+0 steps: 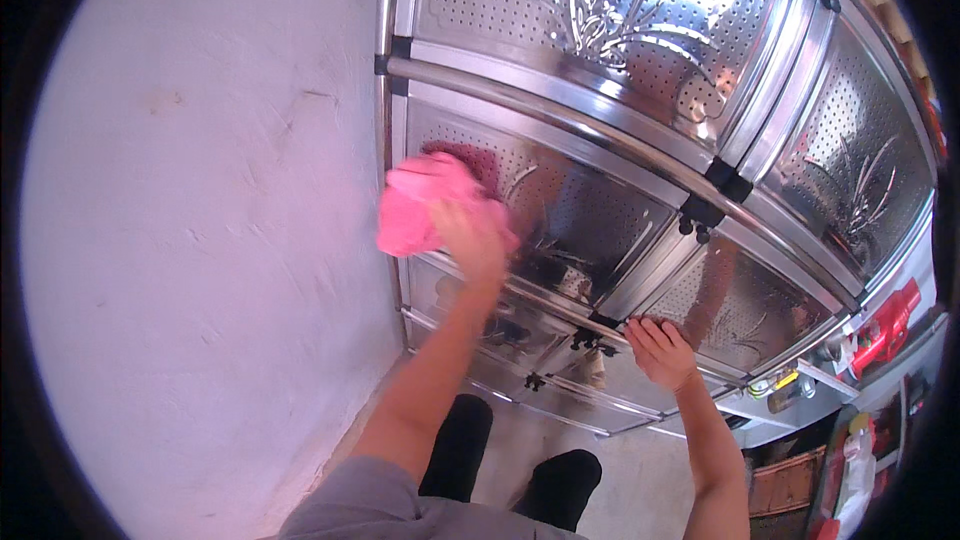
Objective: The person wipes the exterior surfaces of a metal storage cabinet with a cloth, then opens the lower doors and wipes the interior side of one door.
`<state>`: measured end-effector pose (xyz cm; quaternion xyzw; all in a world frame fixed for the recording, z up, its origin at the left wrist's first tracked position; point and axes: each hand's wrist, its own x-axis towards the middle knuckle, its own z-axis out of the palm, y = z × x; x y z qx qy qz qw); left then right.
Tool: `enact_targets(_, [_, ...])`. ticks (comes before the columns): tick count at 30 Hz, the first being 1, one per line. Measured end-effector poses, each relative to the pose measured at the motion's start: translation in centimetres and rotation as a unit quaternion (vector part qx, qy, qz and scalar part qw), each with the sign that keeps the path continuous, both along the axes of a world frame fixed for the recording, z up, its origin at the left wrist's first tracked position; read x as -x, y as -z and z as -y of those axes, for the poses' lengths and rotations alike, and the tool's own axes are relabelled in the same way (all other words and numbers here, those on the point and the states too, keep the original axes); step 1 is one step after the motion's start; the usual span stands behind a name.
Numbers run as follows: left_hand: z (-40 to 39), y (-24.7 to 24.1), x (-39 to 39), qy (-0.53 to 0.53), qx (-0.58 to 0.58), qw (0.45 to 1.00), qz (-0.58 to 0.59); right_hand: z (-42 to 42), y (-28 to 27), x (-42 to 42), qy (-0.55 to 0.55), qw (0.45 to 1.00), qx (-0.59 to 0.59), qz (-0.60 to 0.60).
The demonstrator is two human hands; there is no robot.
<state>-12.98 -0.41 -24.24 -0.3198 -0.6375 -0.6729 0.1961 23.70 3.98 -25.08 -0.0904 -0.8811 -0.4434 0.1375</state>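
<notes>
A tall metal cabinet [570, 127] with perforated, embossed doors stands before me. My left hand [472, 240] presses a bunched pink cloth [427, 202] against the left end of a middle door panel [592, 195]. Hand and cloth are blurred, and the cloth hides that door's lower left corner. My right hand [660, 352] rests its fingers on the metal rail below the right-hand door [750, 307], holding no loose object. Small black knobs [694, 229] sit near the meeting edges of the doors.
A pale plastered wall [202, 202] runs close along the cabinet's left side. At the right, a shelf carries a red object [889, 330] and other small items. A brown wooden piece [787, 484] stands low on the right. Concrete floor [637, 465] lies below.
</notes>
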Motion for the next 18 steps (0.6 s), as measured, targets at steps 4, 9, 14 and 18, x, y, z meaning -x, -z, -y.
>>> enact_targets(4, [1.1,6.2,-8.3,0.143,0.073,0.958,-0.239,0.0,-0.4,-0.3,-0.005,1.000,-0.009,0.006])
enact_targets(9, [1.6,12.3,-8.5,0.389,0.124,0.912,-0.040,-0.6,-0.2,-0.3,-0.007,1.000,-0.018,0.003])
enact_targets(14, [3.7,7.2,-0.5,0.215,0.029,0.957,0.193,0.2,0.0,-0.9,0.008,1.000,-0.005,-0.003])
enact_targets(18, [1.1,5.9,6.4,-0.111,-0.007,0.992,-0.065,-0.4,-0.4,0.3,0.005,1.000,0.000,0.012])
